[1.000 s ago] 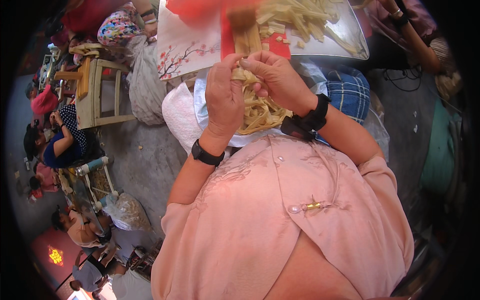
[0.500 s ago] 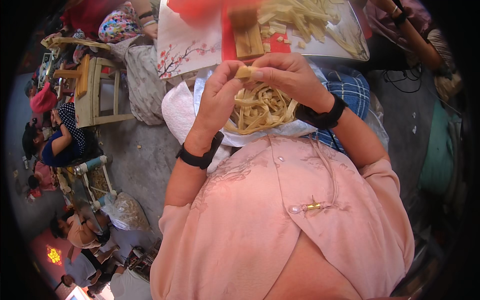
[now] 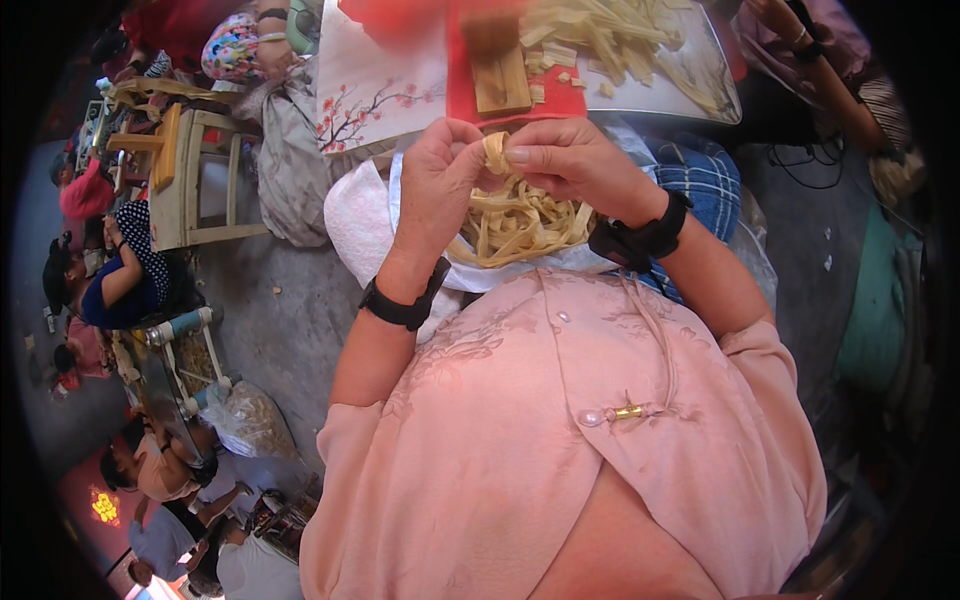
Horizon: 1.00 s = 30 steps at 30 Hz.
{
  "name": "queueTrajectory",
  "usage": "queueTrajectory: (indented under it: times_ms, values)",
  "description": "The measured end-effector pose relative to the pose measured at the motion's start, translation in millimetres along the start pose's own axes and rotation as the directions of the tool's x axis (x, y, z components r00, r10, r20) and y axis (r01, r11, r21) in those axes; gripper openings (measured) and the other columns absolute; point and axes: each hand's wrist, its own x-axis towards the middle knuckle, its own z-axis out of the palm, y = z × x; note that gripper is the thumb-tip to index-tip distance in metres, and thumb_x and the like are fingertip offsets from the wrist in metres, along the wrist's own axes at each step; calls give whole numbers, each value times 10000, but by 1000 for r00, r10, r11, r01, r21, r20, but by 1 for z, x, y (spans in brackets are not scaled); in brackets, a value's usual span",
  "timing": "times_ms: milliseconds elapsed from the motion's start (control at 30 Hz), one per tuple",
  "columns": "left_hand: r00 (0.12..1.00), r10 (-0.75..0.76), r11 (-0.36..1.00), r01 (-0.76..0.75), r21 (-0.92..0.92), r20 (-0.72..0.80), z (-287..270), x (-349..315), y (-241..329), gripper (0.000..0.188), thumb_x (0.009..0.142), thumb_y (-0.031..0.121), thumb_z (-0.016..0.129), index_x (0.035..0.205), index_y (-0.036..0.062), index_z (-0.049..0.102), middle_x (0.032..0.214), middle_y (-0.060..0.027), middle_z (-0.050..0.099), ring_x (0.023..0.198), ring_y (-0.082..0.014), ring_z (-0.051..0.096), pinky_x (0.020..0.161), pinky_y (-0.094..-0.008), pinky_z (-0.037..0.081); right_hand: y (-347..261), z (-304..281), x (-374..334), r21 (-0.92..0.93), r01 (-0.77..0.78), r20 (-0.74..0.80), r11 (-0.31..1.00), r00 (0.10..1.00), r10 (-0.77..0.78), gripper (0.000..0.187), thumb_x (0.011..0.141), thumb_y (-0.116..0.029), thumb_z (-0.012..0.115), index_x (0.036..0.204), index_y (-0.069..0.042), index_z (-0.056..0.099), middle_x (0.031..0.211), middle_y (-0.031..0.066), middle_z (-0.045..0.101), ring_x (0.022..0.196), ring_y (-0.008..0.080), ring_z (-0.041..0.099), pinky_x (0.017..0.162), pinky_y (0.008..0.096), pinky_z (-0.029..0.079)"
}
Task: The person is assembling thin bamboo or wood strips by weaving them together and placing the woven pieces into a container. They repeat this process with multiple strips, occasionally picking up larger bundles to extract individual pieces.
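Over the far side of the heap of pale strips (image 3: 525,228), a looped strip (image 3: 495,152) is pinched by the left hand (image 3: 440,168) and the right hand (image 3: 585,165), closed on it from 2 sides. Keeping the loop neat probably calls for light, even pinches and a flat band, as thin fibre may split. Beyond the heap, a wooden block (image 3: 500,82) on a red mat (image 3: 461,100) sits near enough to bump the hands. Right of the heap is a blue checked cloth (image 3: 703,182); left, a pale towel (image 3: 352,215).
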Motion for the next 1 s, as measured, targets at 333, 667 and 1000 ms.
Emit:
queueTrajectory:
  times_ms: [333, 667, 1000]
  values:
    - [992, -10, 940, -34, 340, 125, -2, 3, -9, 192, 967, 198, 592, 924, 13, 613, 789, -10, 605, 702, -81, 564, 624, -256, 476, 3, 3, 8, -114, 112, -219, 987, 966, -135, 252, 968, -263, 598, 1031, -30, 674, 650, -75, 474, 538, 3, 380, 463, 171, 276]
    - [959, -116, 989, 136, -62, 260, -17, 9, 11, 131, 960, 163, 571, 906, 47, 547, 695, 1, 493, 638, -103, 502, 645, -259, 455, -7, -31, 3, 212, 47, -162, 976, 987, -12, 198, 978, -308, 558, 957, -113, 582, 654, -70, 458, 509, 3, 311, 451, 168, 236]
    - [961, 183, 553, -274, 787, 206, 14, -6, -7, 367, 850, -28, 576, 1211, 40, 556, 1047, -205, 596, 956, -385, 609, 785, -399, 505, 21, -3, 5, -134, 24, -120, 991, 992, -41, 175, 955, -218, 625, 912, -55, 577, 660, -16, 579, 542, 17, 497, 453, 168, 344]
